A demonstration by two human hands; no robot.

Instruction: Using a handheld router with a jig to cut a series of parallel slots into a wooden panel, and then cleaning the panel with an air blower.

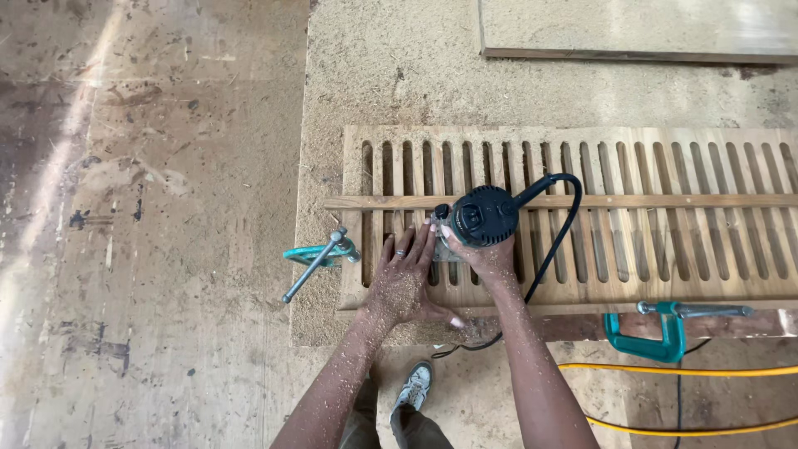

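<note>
A dark hand-held router [478, 216] stands upright on a long slotted wooden panel [665, 241], near its left end. My right hand [490, 259] grips the router's base from the near side. My left hand [403, 278] lies flat on the panel just left of the tool, fingers spread, a ring on one finger. Sawdust covers both forearms. The router's black cord [555, 241] loops up from its top and drops over the bench's near edge. A thin wooden strip [665, 201] lies lengthwise across the slots, just behind the router.
Two teal clamps pin the panel: one at the left end [320, 255], one on the near edge at right [657, 328]. Sawdust coats the bench [391, 75]. A board [632, 29] lies at the back. A yellow cable [682, 371] runs below the bench. My shoe [413, 385] shows on the floor.
</note>
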